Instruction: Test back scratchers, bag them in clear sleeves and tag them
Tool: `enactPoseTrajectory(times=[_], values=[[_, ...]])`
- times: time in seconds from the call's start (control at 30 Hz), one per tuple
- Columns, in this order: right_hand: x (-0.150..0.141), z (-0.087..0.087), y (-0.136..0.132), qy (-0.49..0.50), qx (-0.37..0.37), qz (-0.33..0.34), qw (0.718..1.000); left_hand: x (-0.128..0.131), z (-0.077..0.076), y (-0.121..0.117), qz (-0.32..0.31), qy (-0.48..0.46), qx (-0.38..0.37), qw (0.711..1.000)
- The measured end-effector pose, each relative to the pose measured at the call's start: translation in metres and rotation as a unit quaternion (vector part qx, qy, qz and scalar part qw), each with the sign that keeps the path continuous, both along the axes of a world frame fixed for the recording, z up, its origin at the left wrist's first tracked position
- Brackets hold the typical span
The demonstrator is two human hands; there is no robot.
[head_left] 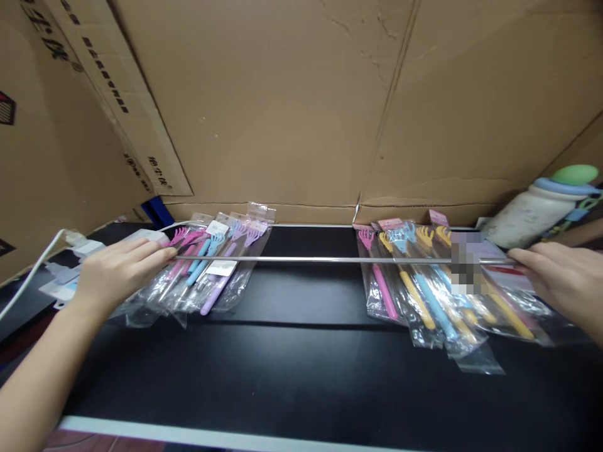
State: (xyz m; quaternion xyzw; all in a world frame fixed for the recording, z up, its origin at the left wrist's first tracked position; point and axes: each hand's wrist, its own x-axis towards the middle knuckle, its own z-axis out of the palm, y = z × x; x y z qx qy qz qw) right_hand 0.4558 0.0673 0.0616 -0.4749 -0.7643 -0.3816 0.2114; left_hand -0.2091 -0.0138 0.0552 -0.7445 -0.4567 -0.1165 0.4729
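A thin silvery metal rod (311, 259) stretches level across the view, raised over the table. Its left end goes into my left hand (122, 267), whose fingers are closed round it. My right hand (558, 273) grips the other end, so both ends are hidden. Behind and below the rod on the left lie several bagged back scratchers (219, 292) with pink, blue and purple handles. More back scratchers (436, 307) in clear bags, pink, yellow and blue, lie on the right near my right hand.
The black table (301, 383) has a pale front edge. Cardboard walls (273, 107) stand at the back and left. A white bottle (527, 213) with a green-topped lid leans at the right. White plugs and a cable (35, 270) lie at the left.
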Motion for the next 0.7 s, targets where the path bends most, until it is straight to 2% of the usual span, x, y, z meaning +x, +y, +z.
enactPoseTrajectory(times=[0.1, 0.23, 0.33, 0.4, 0.47, 0.57, 0.63, 0.7], values=[[0.005, -0.001, 0.005, -0.100, 0.024, 0.010, 0.995, 0.005, 0.003, 0.000, -0.003, -0.001, 0.034, 0.999], [0.012, 0.000, 0.013, -0.049, -0.023, -0.034, 0.998, 0.008, 0.003, 0.002, 0.013, -0.004, 0.019, 1.000], [0.003, 0.003, 0.011, -0.031, -0.030, -0.023, 0.999, 0.008, 0.002, 0.004, -0.009, -0.014, 0.004, 1.000], [-0.015, 0.004, 0.003, -0.044, -0.008, 0.011, 0.999, 0.014, 0.002, 0.005, -0.053, -0.011, -0.007, 0.998], [-0.041, 0.003, -0.006, -0.068, 0.005, 0.074, 0.995, 0.027, 0.003, 0.005, -0.089, 0.000, -0.026, 0.996], [-0.081, 0.002, -0.017, -0.069, -0.019, 0.118, 0.990, 0.057, 0.006, 0.007, -0.079, -0.007, -0.060, 0.995], [-0.102, 0.002, -0.024, -0.073, -0.017, 0.152, 0.986, 0.079, 0.007, 0.008, -0.117, -0.008, -0.073, 0.990], [-0.119, 0.003, -0.030, -0.070, -0.012, 0.156, 0.985, 0.101, 0.008, 0.009, -0.137, -0.013, -0.068, 0.988]])
